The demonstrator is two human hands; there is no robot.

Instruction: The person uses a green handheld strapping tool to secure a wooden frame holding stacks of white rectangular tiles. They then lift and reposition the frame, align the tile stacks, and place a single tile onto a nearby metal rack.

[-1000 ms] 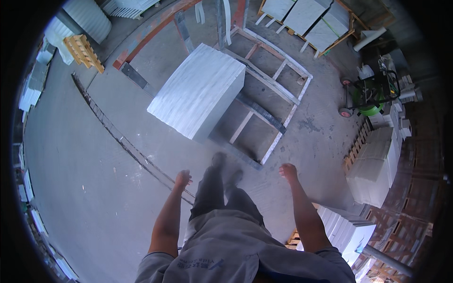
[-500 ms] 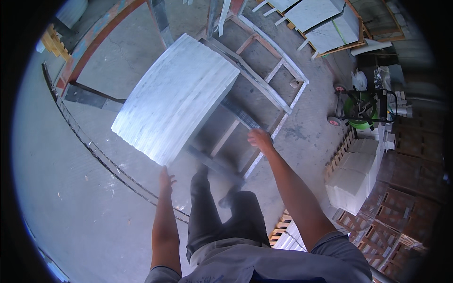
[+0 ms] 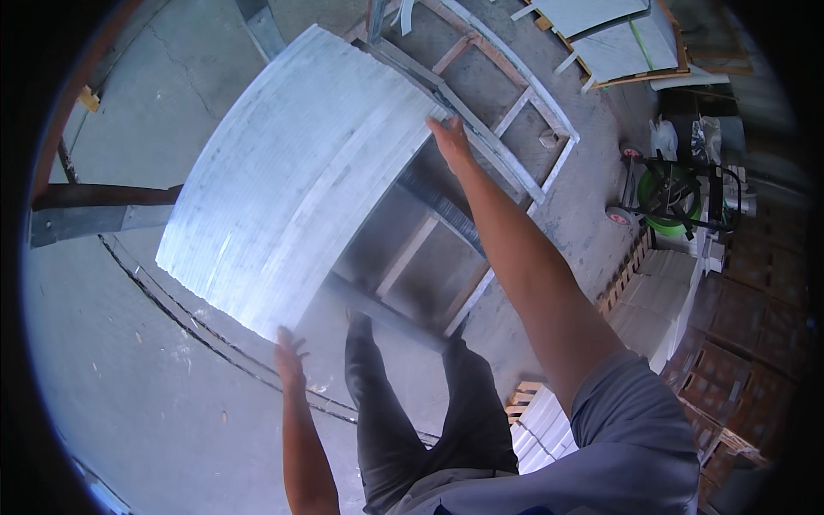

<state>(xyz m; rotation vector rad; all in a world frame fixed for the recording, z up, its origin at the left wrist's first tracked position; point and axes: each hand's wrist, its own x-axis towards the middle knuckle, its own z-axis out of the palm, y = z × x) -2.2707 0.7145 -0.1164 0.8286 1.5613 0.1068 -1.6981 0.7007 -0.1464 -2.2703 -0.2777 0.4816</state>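
A thick stack of pale grey-white stone slabs [image 3: 283, 172] with fine streaks lies ahead of me on a metal frame. My right hand [image 3: 451, 142] is at its right near corner, thumb and fingers closed around the edge. At the left near corner is my left hand [image 3: 290, 359], its fingertips at the slab edge and its fingers spread apart. Whether the left palm touches the stone cannot be made out. The undersides of the slabs are hidden.
A metal frame [image 3: 515, 112] with crossbars extends right of the stack, and a steel beam [image 3: 112, 221] sticks out left. A wheeled cart with a green reel [image 3: 665, 202] stands at right. Palleted slabs [image 3: 618, 43] sit far right, stacked wooden crates [image 3: 730, 360] nearer.
My right hand has left the dark frame bar and moved forward onto the stack's right corner. My left hand stays by the left corner. I have stepped closer, so the stack looks larger.
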